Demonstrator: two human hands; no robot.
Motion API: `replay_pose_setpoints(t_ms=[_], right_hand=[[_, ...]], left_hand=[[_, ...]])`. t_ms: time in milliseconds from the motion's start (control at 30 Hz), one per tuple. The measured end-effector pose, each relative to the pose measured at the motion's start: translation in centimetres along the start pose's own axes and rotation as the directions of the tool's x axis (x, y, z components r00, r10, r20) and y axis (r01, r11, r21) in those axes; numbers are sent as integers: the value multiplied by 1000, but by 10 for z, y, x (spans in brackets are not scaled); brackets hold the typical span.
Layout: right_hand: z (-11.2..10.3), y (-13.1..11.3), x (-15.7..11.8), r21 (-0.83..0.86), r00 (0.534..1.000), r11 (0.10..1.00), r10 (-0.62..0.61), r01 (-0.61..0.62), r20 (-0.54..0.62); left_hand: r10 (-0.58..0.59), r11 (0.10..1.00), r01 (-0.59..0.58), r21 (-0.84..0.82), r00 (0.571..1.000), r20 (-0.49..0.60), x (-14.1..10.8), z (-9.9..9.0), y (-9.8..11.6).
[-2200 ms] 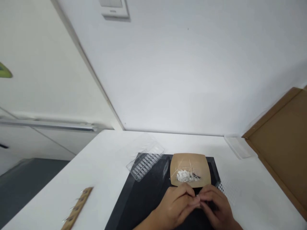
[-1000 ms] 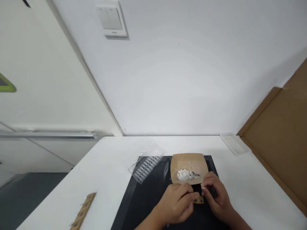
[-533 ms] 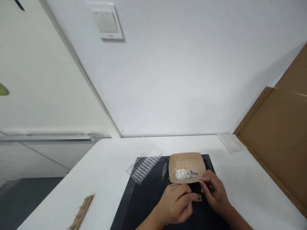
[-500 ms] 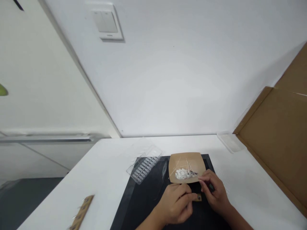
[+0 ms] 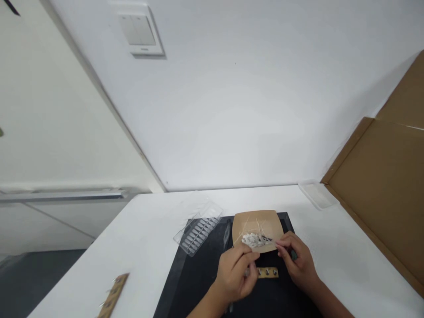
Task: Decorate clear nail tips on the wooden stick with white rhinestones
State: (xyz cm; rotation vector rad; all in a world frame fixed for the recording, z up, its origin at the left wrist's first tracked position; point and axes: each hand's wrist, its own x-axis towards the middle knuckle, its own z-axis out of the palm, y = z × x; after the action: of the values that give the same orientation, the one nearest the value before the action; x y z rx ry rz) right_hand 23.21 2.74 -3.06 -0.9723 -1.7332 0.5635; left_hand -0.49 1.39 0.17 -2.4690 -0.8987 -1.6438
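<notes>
My left hand [image 5: 236,270] is closed, thumb and fingers pinched at the near-left edge of a brown tray [image 5: 258,219]; what they hold is too small to make out. My right hand [image 5: 296,258] is also closed, its fingertips at the tray's right corner by a thin, clear item, with something green showing beside the fingers. Small white pieces [image 5: 254,240] lie heaped in the tray, with thin dark and clear bits to their right. Between my hands, a brown strip with metal clips [image 5: 267,272] rests on the black mat [image 5: 198,282], partly hidden by my left hand.
A clear tray with rows of pale pieces [image 5: 200,232] overlaps the mat's back left corner. Another clipped strip [image 5: 113,297] lies at the front left of the white table [image 5: 149,247]. A clear lid or tray [image 5: 318,195] sits at the back right, beside cardboard [image 5: 380,185].
My left hand has moved off the clipped strip, slightly left and up to the brown tray's near edge, uncovering more clips. My right hand has barely moved.
</notes>
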Motion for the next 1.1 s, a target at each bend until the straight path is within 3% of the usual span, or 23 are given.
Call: replay_pose_setpoints(t_ms=[167, 267, 333, 400, 500, 633, 700, 767, 1100], right_hand=[[-1, 1, 0, -11, 1000, 1000, 22, -22, 13], [-1, 0, 1, -16, 999, 999, 31, -30, 14], [-1, 0, 1, -16, 1000, 1000, 27, -27, 9], [-1, 1, 1, -17, 1000, 1000, 19, -19, 4], [-1, 3, 1, -27, 1000, 999, 18, -18, -1], [-2, 6, 1, -41, 999, 999, 33, -33, -4], [-3, 6, 1, -40, 999, 998, 39, -40, -8], [-3, 6, 1, -44, 999, 998, 43, -44, -14], [-5, 5, 6, -119, 999, 992, 49, -51, -18]], left_hand=[[-214, 962, 226, 154, 973, -92, 5, -4, -13], [-361, 846, 393, 359, 919, -156, 10, -13, -28], [-482, 722, 478, 501, 866, -132, 13, -20, -36], [-646, 567, 530, 631, 761, -60, 17, -27, -41], [-838, 372, 511, 775, 544, 44, 23, -32, -40], [-934, 303, 435, 848, 312, 174, 24, -29, -32], [-942, 318, 399, 860, 237, 239, 21, -25, -29], [-936, 341, 361, 868, 215, 278, 17, -23, -29], [-908, 403, 361, 841, 272, 319, 7, -34, -47]])
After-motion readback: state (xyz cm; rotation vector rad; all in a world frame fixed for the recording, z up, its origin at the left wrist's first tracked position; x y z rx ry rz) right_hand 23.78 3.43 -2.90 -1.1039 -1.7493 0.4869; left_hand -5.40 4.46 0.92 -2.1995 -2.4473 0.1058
